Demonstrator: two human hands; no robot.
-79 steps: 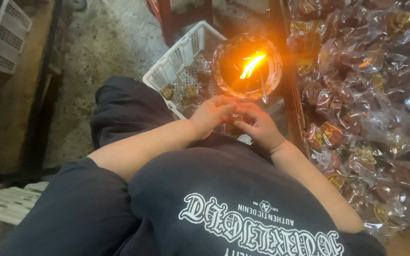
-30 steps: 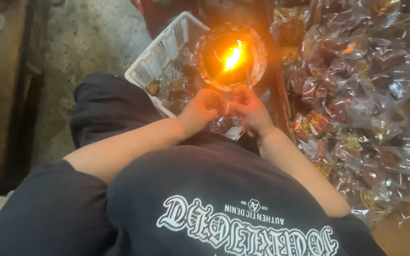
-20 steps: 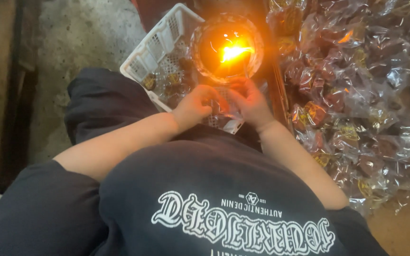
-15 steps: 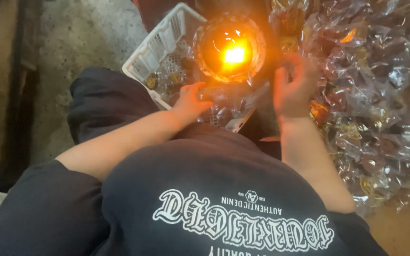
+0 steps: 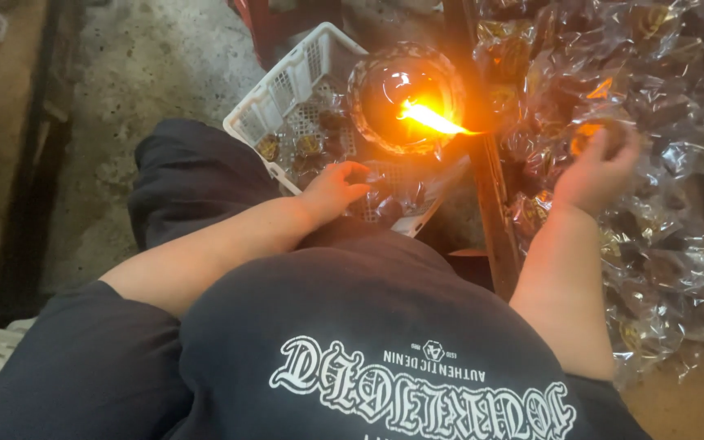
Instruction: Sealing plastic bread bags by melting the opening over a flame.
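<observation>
Head view: your left hand (image 5: pixel 332 191) rests loosely open in the white slotted plastic basket (image 5: pixel 283 94); at three o'clock, your right hand (image 5: pixel 596 171) clasps a small clear-wrapped brown packet (image 5: pixel 592 137) from the heap.

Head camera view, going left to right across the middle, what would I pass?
Concrete floor → white plastic basket → left hand → flame in a glass bowl → right hand → heap of clear-wrapped packets.

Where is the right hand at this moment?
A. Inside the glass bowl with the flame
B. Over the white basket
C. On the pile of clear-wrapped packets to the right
C: the right hand rests on the pile of clear-wrapped packets, apart from the flame and the white basket.
</observation>
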